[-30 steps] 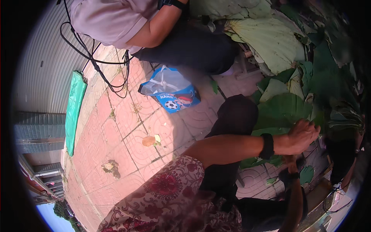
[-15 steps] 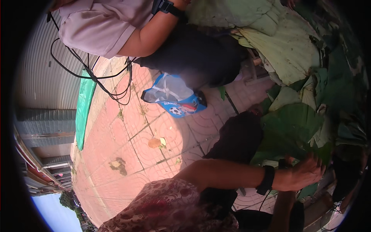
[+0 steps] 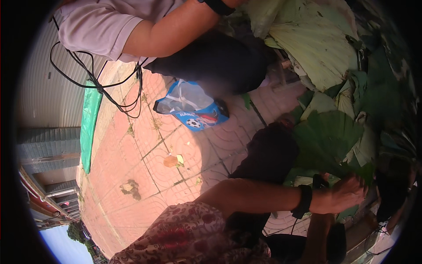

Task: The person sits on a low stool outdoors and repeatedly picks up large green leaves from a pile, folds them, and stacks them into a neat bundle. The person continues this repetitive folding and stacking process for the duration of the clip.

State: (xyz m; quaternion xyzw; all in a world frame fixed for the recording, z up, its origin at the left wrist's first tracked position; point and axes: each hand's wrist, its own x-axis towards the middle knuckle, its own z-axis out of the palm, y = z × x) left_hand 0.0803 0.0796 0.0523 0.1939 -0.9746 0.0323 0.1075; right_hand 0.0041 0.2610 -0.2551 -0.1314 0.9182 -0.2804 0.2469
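My left hand (image 3: 340,193), with a black band at its wrist, reaches across to the right side. Its fingers close on the lower edge of a large dark green leaf (image 3: 327,136), round with spreading veins like a lotus leaf. Crossing under that wrist is my right forearm (image 3: 317,235); the right hand is mostly hidden behind the left one and the leaf, so its fingers cannot be read. Paler, drier leaves (image 3: 314,50) lie in a pile beyond, touching the green one.
Opposite me sits a person in a pale shirt, whose forearm (image 3: 176,33) reaches toward the pile. A blue and clear plastic bag (image 3: 189,108) lies on pink paving (image 3: 176,149). Black cables (image 3: 99,88) loop near a green sheet (image 3: 91,127). Shutters line the left.
The whole view has shifted slightly. The other person's forearm extends farther right over the leaves. My left hand stays at the leaf's edge with little movement.
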